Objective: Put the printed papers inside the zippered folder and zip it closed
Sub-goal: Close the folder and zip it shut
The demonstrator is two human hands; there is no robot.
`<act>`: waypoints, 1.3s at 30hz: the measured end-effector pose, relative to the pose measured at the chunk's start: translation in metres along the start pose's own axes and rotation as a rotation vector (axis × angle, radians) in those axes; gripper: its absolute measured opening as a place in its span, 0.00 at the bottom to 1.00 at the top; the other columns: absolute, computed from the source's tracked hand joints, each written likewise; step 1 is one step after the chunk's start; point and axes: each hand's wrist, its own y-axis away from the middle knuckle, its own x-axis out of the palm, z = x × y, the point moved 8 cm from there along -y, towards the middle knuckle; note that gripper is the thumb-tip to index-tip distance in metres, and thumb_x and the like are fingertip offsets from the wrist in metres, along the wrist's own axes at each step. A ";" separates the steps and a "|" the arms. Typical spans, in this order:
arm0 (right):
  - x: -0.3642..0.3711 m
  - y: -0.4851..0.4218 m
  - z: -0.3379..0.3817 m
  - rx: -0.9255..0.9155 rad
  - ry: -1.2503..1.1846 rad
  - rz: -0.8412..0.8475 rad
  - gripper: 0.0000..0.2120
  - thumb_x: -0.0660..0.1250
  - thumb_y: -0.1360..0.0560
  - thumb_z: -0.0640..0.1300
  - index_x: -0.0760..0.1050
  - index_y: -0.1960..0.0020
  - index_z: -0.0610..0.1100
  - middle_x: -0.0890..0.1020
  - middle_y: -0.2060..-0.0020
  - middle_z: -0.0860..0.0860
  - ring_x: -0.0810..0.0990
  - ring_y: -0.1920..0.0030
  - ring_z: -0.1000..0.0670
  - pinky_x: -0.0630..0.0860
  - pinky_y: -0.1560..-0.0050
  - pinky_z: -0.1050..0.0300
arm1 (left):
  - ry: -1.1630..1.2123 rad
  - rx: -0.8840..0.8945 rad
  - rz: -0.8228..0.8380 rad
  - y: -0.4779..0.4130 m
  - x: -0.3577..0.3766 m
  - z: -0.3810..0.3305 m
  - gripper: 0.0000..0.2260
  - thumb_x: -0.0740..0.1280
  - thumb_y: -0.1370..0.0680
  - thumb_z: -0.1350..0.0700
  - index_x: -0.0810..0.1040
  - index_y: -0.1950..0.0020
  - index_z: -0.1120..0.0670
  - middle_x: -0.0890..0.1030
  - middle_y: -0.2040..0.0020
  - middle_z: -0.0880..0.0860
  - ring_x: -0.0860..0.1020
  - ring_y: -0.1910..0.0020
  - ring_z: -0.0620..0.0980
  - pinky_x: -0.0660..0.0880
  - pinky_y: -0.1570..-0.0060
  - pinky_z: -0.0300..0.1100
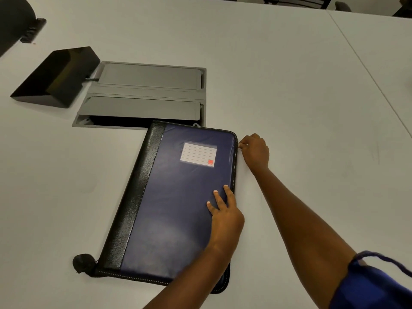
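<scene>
The zippered folder (pixel 174 197) lies shut on the white table, blue cover up, with a black spine strip on its left and a lined label near the top. My left hand (pixel 225 210) rests flat on the cover near the right edge, fingers spread. At the upper right corner of the folder my right hand (pixel 255 152) pinches the zipper pull (pixel 239 145). A round black tab (pixel 83 263) sticks out at the folder's lower left corner. No printed papers are visible.
A grey cable hatch (pixel 142 94) is set into the white table (pixel 312 85) just beyond the folder, and the folder's top edge overlaps it. A black wedge-shaped device (pixel 55 76) sits left of the hatch. Chairs stand at the far edge.
</scene>
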 end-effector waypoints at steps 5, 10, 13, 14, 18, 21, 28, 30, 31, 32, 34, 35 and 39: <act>0.007 -0.012 -0.006 0.000 -0.051 0.095 0.07 0.62 0.26 0.39 0.79 0.54 0.40 0.80 0.52 0.41 0.77 0.50 0.42 0.71 0.52 0.52 | 0.124 0.040 -0.237 -0.002 -0.026 0.039 0.18 0.53 0.20 0.55 0.66 0.33 0.61 0.54 0.23 0.60 0.57 0.26 0.61 0.61 0.30 0.53; 0.007 -0.016 -0.008 -0.023 -0.133 0.129 0.06 0.63 0.27 0.38 0.79 0.55 0.41 0.80 0.53 0.42 0.77 0.51 0.44 0.70 0.53 0.53 | 0.179 -0.299 -0.374 -0.019 -0.063 0.166 0.23 0.56 0.21 0.47 0.60 0.29 0.54 0.55 0.25 0.64 0.55 0.26 0.62 0.54 0.29 0.60; 0.008 -0.018 -0.004 -0.077 -0.159 0.137 0.06 0.63 0.27 0.35 0.79 0.55 0.37 0.81 0.53 0.39 0.77 0.51 0.41 0.70 0.53 0.53 | 0.144 -0.311 -0.344 -0.038 -0.078 0.212 0.26 0.55 0.20 0.46 0.55 0.25 0.54 0.52 0.24 0.62 0.51 0.25 0.62 0.52 0.29 0.61; 0.008 -0.018 -0.004 -0.087 -0.160 0.139 0.06 0.63 0.27 0.34 0.79 0.55 0.37 0.81 0.53 0.38 0.77 0.51 0.41 0.70 0.52 0.53 | 0.110 -0.273 -0.333 -0.046 -0.084 0.219 0.26 0.54 0.20 0.46 0.53 0.25 0.54 0.52 0.23 0.60 0.51 0.25 0.61 0.51 0.28 0.61; 0.011 -0.020 -0.005 -0.101 -0.160 0.133 0.06 0.63 0.27 0.33 0.79 0.55 0.36 0.81 0.53 0.38 0.77 0.51 0.41 0.71 0.51 0.52 | 0.083 -0.156 -0.238 -0.077 -0.098 0.229 0.26 0.53 0.19 0.48 0.49 0.24 0.54 0.50 0.22 0.56 0.48 0.24 0.56 0.48 0.27 0.57; 0.014 -0.021 -0.007 -0.105 -0.156 0.127 0.06 0.63 0.27 0.34 0.79 0.55 0.37 0.81 0.54 0.39 0.77 0.52 0.42 0.69 0.53 0.54 | 0.093 -0.118 -0.200 -0.093 -0.104 0.225 0.26 0.51 0.18 0.48 0.48 0.24 0.54 0.48 0.22 0.55 0.47 0.23 0.55 0.46 0.26 0.55; 0.015 -0.022 -0.009 -0.111 -0.162 0.112 0.06 0.63 0.27 0.34 0.79 0.55 0.38 0.81 0.54 0.40 0.77 0.53 0.43 0.69 0.54 0.55 | 0.147 -0.100 -0.289 -0.104 -0.118 0.220 0.27 0.56 0.20 0.47 0.55 0.25 0.56 0.59 0.25 0.56 0.54 0.25 0.57 0.49 0.26 0.56; 0.014 -0.020 -0.009 -0.115 -0.167 0.097 0.06 0.63 0.27 0.34 0.79 0.55 0.37 0.82 0.54 0.40 0.78 0.52 0.43 0.69 0.54 0.55 | 0.166 -0.106 -0.295 -0.102 -0.118 0.218 0.27 0.58 0.21 0.46 0.57 0.25 0.56 0.60 0.25 0.56 0.57 0.26 0.57 0.51 0.27 0.59; 0.014 -0.019 -0.009 -0.117 -0.169 0.092 0.06 0.63 0.27 0.34 0.79 0.55 0.37 0.82 0.54 0.40 0.78 0.52 0.42 0.69 0.54 0.55 | 0.163 -0.114 -0.288 -0.101 -0.116 0.217 0.28 0.58 0.21 0.45 0.57 0.25 0.55 0.59 0.25 0.55 0.57 0.27 0.58 0.51 0.27 0.60; 0.014 -0.018 -0.009 -0.116 -0.169 0.090 0.06 0.63 0.27 0.34 0.79 0.55 0.37 0.82 0.54 0.40 0.78 0.52 0.42 0.69 0.54 0.55 | 0.141 -0.124 -0.278 -0.101 -0.113 0.217 0.28 0.57 0.21 0.44 0.56 0.25 0.54 0.58 0.25 0.55 0.56 0.26 0.58 0.50 0.28 0.62; 0.014 -0.016 -0.010 -0.115 -0.162 0.094 0.06 0.63 0.27 0.34 0.79 0.55 0.37 0.82 0.54 0.40 0.78 0.52 0.43 0.69 0.55 0.56 | 0.078 -0.141 -0.273 -0.101 -0.111 0.216 0.29 0.56 0.21 0.42 0.53 0.24 0.53 0.56 0.24 0.54 0.54 0.26 0.58 0.48 0.29 0.63; 0.014 -0.015 -0.010 -0.115 -0.157 0.096 0.06 0.63 0.27 0.34 0.79 0.55 0.37 0.82 0.54 0.40 0.78 0.52 0.43 0.68 0.55 0.57 | 0.064 -0.144 -0.279 -0.102 -0.111 0.216 0.29 0.55 0.21 0.42 0.53 0.24 0.53 0.56 0.24 0.54 0.53 0.25 0.58 0.48 0.28 0.62; 0.013 -0.014 -0.010 -0.109 -0.155 0.098 0.06 0.63 0.26 0.35 0.79 0.55 0.38 0.82 0.53 0.40 0.78 0.52 0.44 0.67 0.55 0.58 | 0.116 -0.136 -0.269 -0.105 -0.111 0.212 0.29 0.54 0.20 0.44 0.51 0.24 0.55 0.54 0.23 0.55 0.52 0.25 0.59 0.51 0.26 0.56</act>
